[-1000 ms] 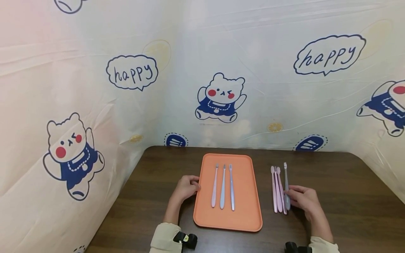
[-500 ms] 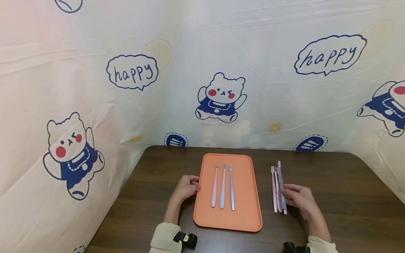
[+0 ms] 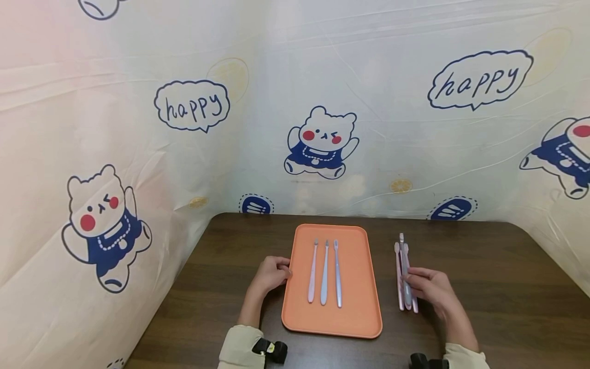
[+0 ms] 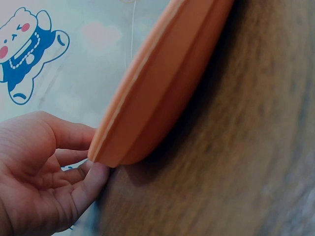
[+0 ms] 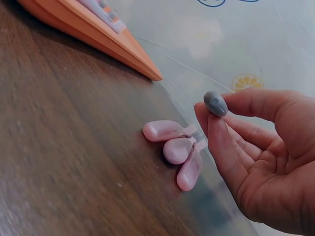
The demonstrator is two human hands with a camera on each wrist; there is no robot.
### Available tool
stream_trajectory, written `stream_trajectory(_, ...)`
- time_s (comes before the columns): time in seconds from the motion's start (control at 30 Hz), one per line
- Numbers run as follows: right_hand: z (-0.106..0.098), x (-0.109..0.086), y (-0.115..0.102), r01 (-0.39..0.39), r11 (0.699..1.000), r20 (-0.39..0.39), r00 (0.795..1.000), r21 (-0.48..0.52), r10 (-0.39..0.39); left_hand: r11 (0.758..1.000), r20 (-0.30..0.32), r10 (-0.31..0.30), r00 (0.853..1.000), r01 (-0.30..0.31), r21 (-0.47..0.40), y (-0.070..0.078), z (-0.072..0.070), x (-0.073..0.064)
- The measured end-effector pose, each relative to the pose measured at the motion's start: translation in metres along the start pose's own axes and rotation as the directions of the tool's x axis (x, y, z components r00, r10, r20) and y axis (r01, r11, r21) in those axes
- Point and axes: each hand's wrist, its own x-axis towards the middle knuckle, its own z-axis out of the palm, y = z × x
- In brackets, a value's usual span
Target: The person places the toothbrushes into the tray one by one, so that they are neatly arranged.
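My right hand (image 3: pixel 433 289) pinches a grey toothbrush (image 5: pixel 215 104) between thumb and index finger. In the right wrist view it is held above three pink toothbrushes (image 5: pixel 178 151), which lie fanned on the table. From the head view the grey toothbrush covers part of them. My left hand (image 3: pixel 269 274) is at the left side of an orange tray (image 3: pixel 359 287), its thumb and fingers pinching the rim, as the left wrist view shows. On the tray lie a pink toothbrush (image 3: pixel 312 279), a light blue toothbrush (image 3: pixel 324 279) and a bluish-purple toothbrush (image 3: pixel 338 279), side by side and apart.
The dark wooden table (image 3: pixel 507 287) extends on both sides of the tray. A pale printed curtain (image 3: pixel 392 128) hangs behind the table and along its sides. A strip of bare wood separates the tray from the pink toothbrushes.
My right hand has carried the grey toothbrush left, from the right side of the pink toothbrushes to over them. The left hand and the tray have stayed in place.
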Motion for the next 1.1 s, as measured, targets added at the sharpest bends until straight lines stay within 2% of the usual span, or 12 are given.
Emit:
stream_trajectory(0.17, 0.002, -0.001, -0.003, -0.014, 0.999, -0.012, 1.000, -0.033, 0.013, 1.000, 0.004, -0.002, 1.000, 0.002, -0.007, 0.000, 0.000, 0.000)
stream_trajectory(0.37, 0.004, -0.001, -0.004, -0.013, 1.000, -0.009, 1.000, -0.017, 0.013, 1.000, 0.003, -0.008, 1.000, 0.008, -0.007, 0.000, 0.000, -0.001)
stream_trajectory(0.63, 0.008, -0.001, -0.006, -0.003, 0.997, -0.005, 1.000, -0.074, 0.002, 1.000, 0.004, -0.011, 1.000, 0.011, -0.010, 0.000, 0.000, -0.001)
stream_trajectory(1.1, 0.012, -0.002, -0.010, 0.014, 0.997, 0.013, 1.000, -0.081, -0.013, 1.000, 0.003, -0.007, 1.000, 0.007, -0.003, 0.002, 0.000, -0.002)
